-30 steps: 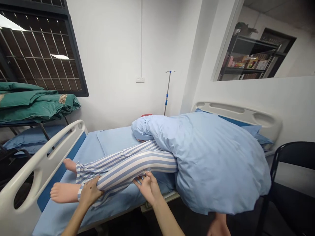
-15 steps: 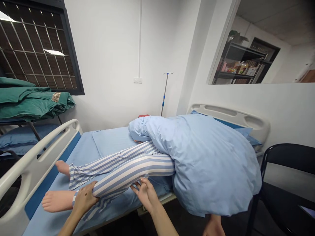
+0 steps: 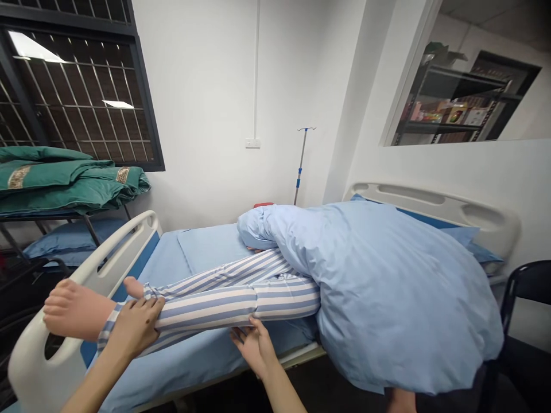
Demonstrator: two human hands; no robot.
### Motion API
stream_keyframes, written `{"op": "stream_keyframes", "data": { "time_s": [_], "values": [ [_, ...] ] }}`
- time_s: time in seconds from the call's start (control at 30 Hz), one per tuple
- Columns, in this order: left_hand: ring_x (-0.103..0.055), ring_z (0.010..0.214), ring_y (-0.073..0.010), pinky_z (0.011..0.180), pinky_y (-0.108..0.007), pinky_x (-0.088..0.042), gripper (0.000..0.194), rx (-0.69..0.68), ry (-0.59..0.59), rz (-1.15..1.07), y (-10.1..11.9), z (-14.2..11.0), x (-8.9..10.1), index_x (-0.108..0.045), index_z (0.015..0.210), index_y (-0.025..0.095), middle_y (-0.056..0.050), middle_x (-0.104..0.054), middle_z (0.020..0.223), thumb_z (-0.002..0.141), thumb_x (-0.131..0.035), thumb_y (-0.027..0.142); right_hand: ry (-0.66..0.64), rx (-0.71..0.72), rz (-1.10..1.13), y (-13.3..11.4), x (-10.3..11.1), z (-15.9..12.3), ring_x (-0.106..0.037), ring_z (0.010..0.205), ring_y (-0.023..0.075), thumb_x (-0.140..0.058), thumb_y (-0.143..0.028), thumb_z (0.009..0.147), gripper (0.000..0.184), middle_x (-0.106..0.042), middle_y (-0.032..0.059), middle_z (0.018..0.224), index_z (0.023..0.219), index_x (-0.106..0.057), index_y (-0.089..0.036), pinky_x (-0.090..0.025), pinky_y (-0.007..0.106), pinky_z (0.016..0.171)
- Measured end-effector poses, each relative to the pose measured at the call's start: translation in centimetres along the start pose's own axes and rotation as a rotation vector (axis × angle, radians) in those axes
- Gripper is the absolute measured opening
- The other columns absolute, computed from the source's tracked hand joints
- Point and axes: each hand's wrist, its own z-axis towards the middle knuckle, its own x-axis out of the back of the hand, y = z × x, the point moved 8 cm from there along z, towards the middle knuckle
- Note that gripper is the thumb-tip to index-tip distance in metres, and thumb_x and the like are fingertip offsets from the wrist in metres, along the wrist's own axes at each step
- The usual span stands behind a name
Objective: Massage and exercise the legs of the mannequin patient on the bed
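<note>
Your open approach runs over the bare sheet (image 3: 213,244) beyond the striped legs (image 3: 206,304). Toward the head end, the bulging quilt (image 3: 387,292) blocks you; at the foot end, the raised footboard (image 3: 47,367) stands in your way.

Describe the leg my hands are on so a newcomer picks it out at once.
On the bed, between the pale footboard and the bunched blue quilt, are two legs in striped trousers. It's the nearer leg, with the left hand over its shin and the right hand by its knee. Unlike the farther leg, its bare foot overlaps the footboard in view.
</note>
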Motion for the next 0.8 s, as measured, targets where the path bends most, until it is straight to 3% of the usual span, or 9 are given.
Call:
{"op": "stream_keyframes", "data": {
  "time_s": [0.13,0.4,0.67,0.8],
  "values": [
    [-0.053,0.097,-0.0283,0.081,-0.041,-0.032,0.052,-0.031,-0.010,0.060,0.6,0.0,1.0,-0.054,0.114,0.018,-0.011,-0.062,0.104,0.064,-0.041,0.009,0.063,0.010,0.019,1.1,1.7,0.8,-0.059,0.079,0.0201,-0.070,-0.023,0.059,0.015,-0.064,-0.0009,0.073,0.069,-0.058,-0.021,-0.043,0.039,0.082],
    [-0.052,0.097,-0.0294,0.081,-0.041,-0.033,0.056,0.024,-0.106,-0.036,0.2,-1.1,-2.8,-0.052,0.116,0.019,-0.010,-0.061,0.105,0.061,-0.047,0.015,0.079,0.013,-0.006,1.1,1.6,0.1,-0.059,0.079,0.0179,-0.070,-0.025,0.059,0.018,-0.065,-0.0001,0.077,0.074,-0.060,-0.022,-0.045,0.037,0.083],
    [-0.051,0.107,-0.0258,0.089,-0.035,-0.034,0.057,0.106,-0.057,-0.222,0.8,0.9,-4.6,-0.049,0.116,0.021,-0.008,-0.058,0.117,0.059,-0.050,0.023,-0.065,0.104,-0.046,-3.6,-4.3,-2.2,-0.056,0.089,0.0175,-0.067,-0.024,0.064,0.014,-0.064,-0.0006,0.085,0.075,-0.059,-0.022,-0.040,0.040,0.093],
    [-0.053,0.104,-0.0258,0.086,-0.032,-0.037,0.056,0.192,-0.017,-0.336,2.9,2.5,-7.4,-0.048,0.115,0.021,-0.007,-0.061,0.112,0.059,-0.051,0.027,-0.133,0.154,-0.125,-6.4,-7.2,-3.1,-0.055,0.088,0.0170,-0.062,-0.024,0.067,0.008,-0.062,-0.0002,0.083,0.074,-0.058,-0.020,-0.041,0.040,0.091]
  ]
}}
